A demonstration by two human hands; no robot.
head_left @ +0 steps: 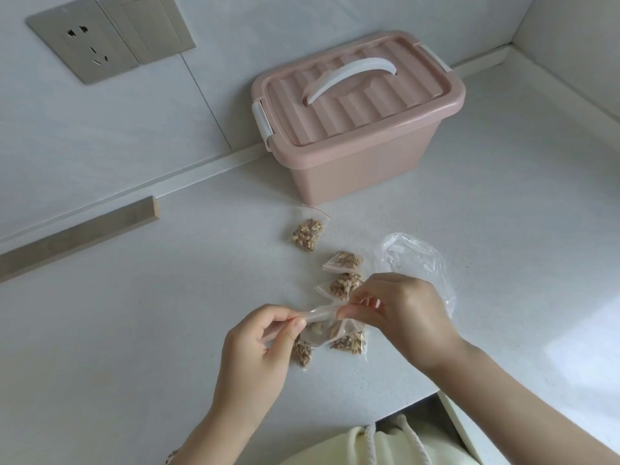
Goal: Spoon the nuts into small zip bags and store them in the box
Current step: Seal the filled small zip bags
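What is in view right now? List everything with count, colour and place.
counter: one, white speckled, fills the view.
storage box: one, pink, white handle and latches, lid on, back of the counter.
filled zip bags: five as far as I can tell, clear with brown nuts, on the counter in front of the box.
held zip bag: one, clear, lifted above the nearest filled bags.
large plastic bag: one, clear, crumpled, right of the filled bags.
strip: one, grey-brown, left along the wall.
wall socket: one, grey, upper left wall.
left grip: one, bare hand, pinches the held bag's top, left end.
right grip: one, bare hand, pinches its right end.
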